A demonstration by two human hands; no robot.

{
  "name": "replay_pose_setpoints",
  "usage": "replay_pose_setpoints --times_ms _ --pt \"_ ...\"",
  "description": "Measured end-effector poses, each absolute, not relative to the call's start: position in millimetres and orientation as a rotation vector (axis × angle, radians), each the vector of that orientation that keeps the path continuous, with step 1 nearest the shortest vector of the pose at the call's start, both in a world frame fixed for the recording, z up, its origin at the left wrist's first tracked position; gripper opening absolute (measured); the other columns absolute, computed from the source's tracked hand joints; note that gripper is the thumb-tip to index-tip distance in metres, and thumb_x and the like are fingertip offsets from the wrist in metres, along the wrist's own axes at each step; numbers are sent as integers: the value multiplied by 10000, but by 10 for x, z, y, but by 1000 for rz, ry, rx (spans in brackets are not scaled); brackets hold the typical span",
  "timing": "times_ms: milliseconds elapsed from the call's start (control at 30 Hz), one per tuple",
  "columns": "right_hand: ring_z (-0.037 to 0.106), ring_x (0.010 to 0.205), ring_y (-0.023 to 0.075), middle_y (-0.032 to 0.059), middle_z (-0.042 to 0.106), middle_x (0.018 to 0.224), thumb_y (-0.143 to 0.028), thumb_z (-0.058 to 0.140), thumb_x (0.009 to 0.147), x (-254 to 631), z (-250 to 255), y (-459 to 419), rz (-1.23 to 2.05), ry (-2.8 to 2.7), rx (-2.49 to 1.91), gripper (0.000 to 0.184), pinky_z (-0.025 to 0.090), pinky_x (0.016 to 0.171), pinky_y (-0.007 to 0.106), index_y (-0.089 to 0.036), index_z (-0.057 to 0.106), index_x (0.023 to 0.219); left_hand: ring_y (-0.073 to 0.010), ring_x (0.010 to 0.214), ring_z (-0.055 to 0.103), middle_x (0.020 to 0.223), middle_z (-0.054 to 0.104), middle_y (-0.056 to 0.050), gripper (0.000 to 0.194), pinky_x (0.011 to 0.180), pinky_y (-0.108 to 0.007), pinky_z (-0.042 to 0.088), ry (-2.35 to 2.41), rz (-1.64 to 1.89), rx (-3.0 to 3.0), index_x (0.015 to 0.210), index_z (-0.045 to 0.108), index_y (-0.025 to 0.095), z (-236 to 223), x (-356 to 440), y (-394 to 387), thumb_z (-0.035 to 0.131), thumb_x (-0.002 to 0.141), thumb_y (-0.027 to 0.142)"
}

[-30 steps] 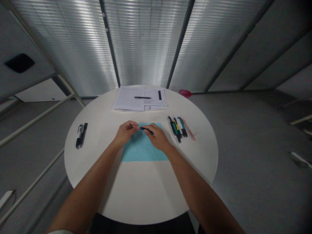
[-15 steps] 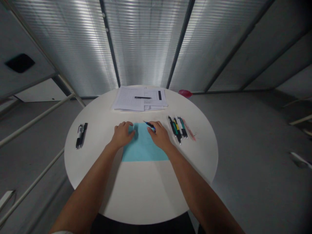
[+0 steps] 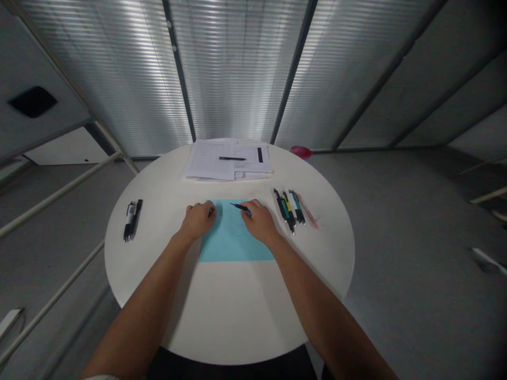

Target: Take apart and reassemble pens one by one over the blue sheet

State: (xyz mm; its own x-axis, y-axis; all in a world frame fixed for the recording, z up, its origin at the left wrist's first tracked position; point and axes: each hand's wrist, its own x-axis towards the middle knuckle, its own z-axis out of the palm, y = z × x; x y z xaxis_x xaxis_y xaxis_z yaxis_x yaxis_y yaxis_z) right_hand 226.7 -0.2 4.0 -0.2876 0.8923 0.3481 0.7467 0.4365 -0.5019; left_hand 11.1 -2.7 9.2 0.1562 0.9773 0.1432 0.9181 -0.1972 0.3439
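A light-blue sheet of paper (image 3: pixel 233 245) lies on the round white table (image 3: pixel 233 316), between and under my hands. My right hand (image 3: pixel 259 221) is closed around a dark pen with blue on it (image 3: pixel 241 207); its thin tip points left over the top part of the sheet. At the sheet's upper left edge, my left hand (image 3: pixel 198 220) has its fingers curled together. A small dark spot shows between thumb and fingers there, too small to name. Faint marks show on the paper.
To the right lie several pens (image 3: pixel 289 211) and a pinkish pen (image 3: pixel 308 211). Two dark pens (image 3: pixel 132 220) lie at the left. Printed papers (image 3: pixel 209 163) with a black pen (image 3: pixel 232 158) on them sit at the far edge. A white railing (image 3: pixel 59 195) runs left of the table.
My left hand's fingers, apart before, have curled closed. The pen in my right hand has shifted slightly left and down, lying a little flatter.
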Motion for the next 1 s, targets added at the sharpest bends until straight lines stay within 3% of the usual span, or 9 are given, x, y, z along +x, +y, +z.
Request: replay_pose_setpoints --times_ms 233,467,733,1000 --pt "579 932 177 56 609 1002 -207 497 891 2274 60 -12 333 -2119 -1347 212 439 844 321 -223 612 1069 -264 800 623 814 689 -101 286 763 -364 369 2008 507 2117 1047 561 196 81 92 -5 499 844 387" --pt "580 904 177 52 610 997 -215 505 887 2271 45 -3 322 -2124 -1355 212 440 836 323 -227 617 1066 -268 816 612 842 682 -115 252 744 -369 375 2070 568 2077 879 604 196 53 42 25 501 845 424" --pt "584 873 172 55 626 993 -343 471 928 2265 106 -24 346 -2084 -1329 238 450 799 305 -229 620 1076 -144 607 531 679 593 -1 220 596 -259 372 1578 1148 1684 884 577 209 67 168 11 607 778 399" --pt "588 937 175 46 597 1048 -335 347 977 2275 91 -37 420 -2053 -1281 366 463 843 303 -322 502 1309 -88 526 450 623 513 27 228 513 -232 338 1259 1197 1418 829 624 168 116 292 0 685 719 358"
